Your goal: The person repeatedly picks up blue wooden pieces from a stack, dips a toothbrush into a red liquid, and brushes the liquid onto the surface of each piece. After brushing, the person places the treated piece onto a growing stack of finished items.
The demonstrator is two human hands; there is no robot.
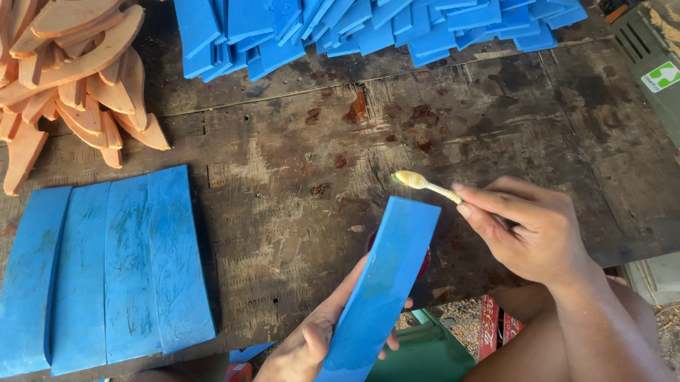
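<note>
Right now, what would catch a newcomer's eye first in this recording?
The left hand holds a long blue piece tilted up at centre bottom, while the right hand points a glue-tipped brush above it. Four blue pieces lie side by side on the left of the worn table; heaps of blue pieces and curved wooden pieces line the far edge.

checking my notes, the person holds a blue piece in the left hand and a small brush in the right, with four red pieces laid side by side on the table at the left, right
Not quite. In the head view the four pieces laid side by side on the table are blue, not red. The rest stands: the left hand holds a blue piece, and the right hand holds a small brush.
</note>
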